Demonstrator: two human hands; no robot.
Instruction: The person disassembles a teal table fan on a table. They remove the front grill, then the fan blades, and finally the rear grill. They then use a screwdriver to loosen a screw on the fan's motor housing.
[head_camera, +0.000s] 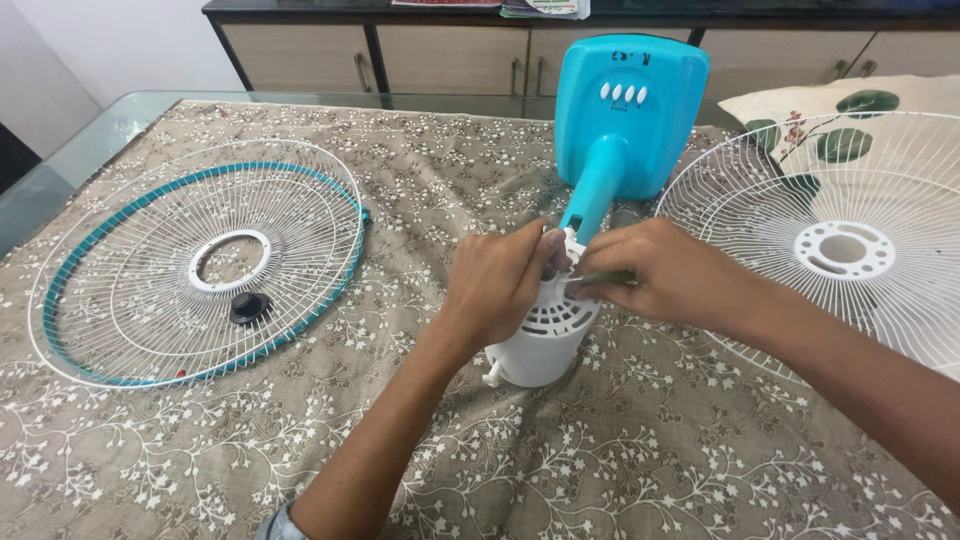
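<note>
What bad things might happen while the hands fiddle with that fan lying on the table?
1. The white motor housing lies on its side, steadied only by the left hand and right hand; it might roll if they let go.
2. The small black knob sits loose on the teal-rimmed grille and could get knocked away.
3. The white grille reaches past the picture's right edge near the right arm; a bump might shift it.
</note>
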